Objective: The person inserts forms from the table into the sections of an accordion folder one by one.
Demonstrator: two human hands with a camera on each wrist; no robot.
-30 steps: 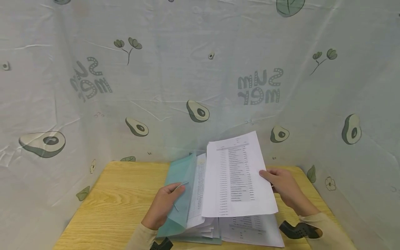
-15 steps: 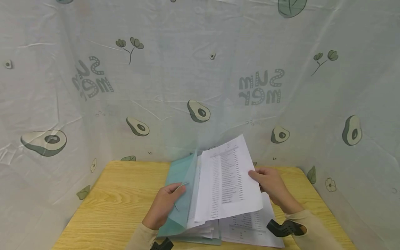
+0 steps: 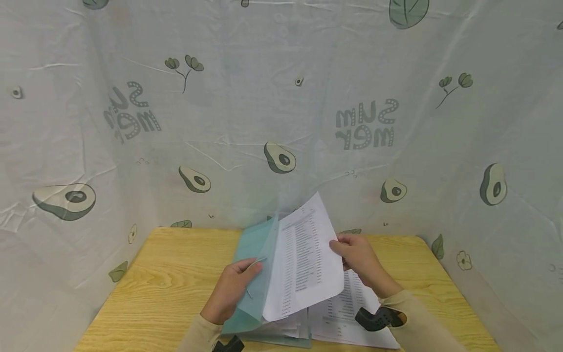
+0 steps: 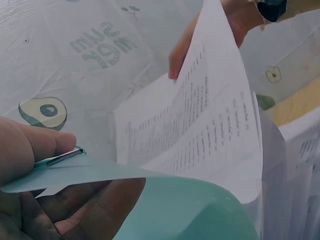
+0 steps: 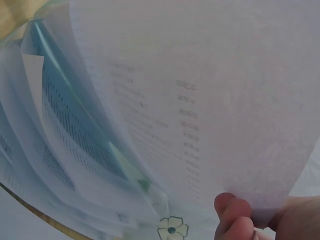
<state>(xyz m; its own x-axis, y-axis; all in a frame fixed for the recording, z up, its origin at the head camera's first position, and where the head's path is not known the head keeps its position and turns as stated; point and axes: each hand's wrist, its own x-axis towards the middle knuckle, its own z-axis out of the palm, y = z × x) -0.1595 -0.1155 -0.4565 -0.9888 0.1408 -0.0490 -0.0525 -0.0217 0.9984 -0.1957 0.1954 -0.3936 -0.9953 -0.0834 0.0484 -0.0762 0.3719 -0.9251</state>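
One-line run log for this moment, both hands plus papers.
left hand: pinches teal folder by raised cover | right hand: pinches printed sheet, raised, tilted | lower printed paper: right of teal folder

On the pale backdrop (image 3: 237, 112), the word "summer", split as "sum" over "mer" and mirror-reversed, stands twice: a tilted print (image 3: 132, 112) above and left of the teal folder (image 3: 251, 313), and a nearly level print (image 3: 367, 123) above and right of it. The lifted sheet (image 3: 303, 264) against the folder's right side and the lower sheet (image 3: 338, 320) right of the folder bear printed lines too small to read.
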